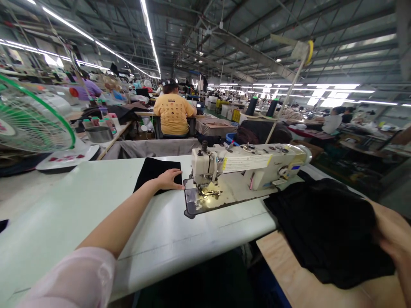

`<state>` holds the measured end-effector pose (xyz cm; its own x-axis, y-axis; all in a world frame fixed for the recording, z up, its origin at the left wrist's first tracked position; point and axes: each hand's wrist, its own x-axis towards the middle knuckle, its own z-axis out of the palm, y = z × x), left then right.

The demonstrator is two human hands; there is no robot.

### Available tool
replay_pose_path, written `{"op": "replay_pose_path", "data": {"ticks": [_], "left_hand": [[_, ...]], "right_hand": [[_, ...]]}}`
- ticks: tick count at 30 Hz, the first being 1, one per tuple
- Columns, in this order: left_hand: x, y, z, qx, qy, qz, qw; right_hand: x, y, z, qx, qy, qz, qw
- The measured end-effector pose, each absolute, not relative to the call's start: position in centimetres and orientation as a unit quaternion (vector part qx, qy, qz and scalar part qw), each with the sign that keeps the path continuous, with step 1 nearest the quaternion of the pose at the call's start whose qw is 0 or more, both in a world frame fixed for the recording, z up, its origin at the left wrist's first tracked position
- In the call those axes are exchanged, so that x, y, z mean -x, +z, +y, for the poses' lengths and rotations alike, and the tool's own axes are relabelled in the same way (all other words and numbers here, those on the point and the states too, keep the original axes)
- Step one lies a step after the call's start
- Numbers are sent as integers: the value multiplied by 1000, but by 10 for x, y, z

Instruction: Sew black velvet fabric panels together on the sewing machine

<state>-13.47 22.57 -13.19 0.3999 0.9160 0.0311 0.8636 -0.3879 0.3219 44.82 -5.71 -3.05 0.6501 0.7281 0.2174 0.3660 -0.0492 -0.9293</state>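
Nearest, at the lower right, the person's right hand (390, 231) is blurred and partly cut off by the edge; it touches the right side of a loose black cloth bundle (324, 231), but whether its fingers pinch the fabric cannot be told. The bundle's folds merge into dark shapes. It lies to the left of that hand, partly over a pale wooden board (285, 265) whose lower end is cropped. A pale sleeve (73, 278) leads to the left hand (169, 179), which rests over the right part of a flat black fabric piece (147, 173), thumb and fingers spread apart, hiding some of it. The piece lies on the pale table (80, 205), just left of a sewing machine (250, 167). Beyond, a co-worker in a yellow shirt (171, 113) sits back turned; farther workstations are too small to make out.
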Motion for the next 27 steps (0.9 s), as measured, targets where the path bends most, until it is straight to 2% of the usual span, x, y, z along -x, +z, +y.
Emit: {"op": "replay_pose_path", "data": {"ticks": [3, 7, 10, 11, 12, 14, 16, 21, 24, 27], "left_hand": [[132, -131, 216, -819, 132, 545, 121], [121, -123, 192, -793, 225, 561, 78], [107, -106, 169, -738, 350, 577, 25], [101, -99, 160, -697, 433, 571, 0], [94, -92, 150, -663, 498, 558, -25], [75, -77, 120, -676, 553, 486, -23], [50, -64, 82, -744, 560, 364, 31], [-15, -43, 4, -882, 394, 195, 171], [-29, -35, -7, -849, 446, 198, 202], [-24, -25, 1, -789, 509, 288, 187]], "right_hand": [[-445, -37, -36, 690, 235, -316, 607], [-429, -24, -40, 684, 226, -351, 598], [-413, -6, -47, 659, 254, -409, 577], [-406, -1, -48, 645, 265, -428, 575], [-398, 3, -48, 623, 285, -456, 568], [-374, 7, -46, 563, 359, -518, 534], [-340, 5, -43, 510, 458, -542, 486], [-252, -10, -36, 424, 654, -480, 402], [-224, -14, -34, 385, 683, -429, 448], [-215, -9, -39, 341, 659, -413, 528]]}}
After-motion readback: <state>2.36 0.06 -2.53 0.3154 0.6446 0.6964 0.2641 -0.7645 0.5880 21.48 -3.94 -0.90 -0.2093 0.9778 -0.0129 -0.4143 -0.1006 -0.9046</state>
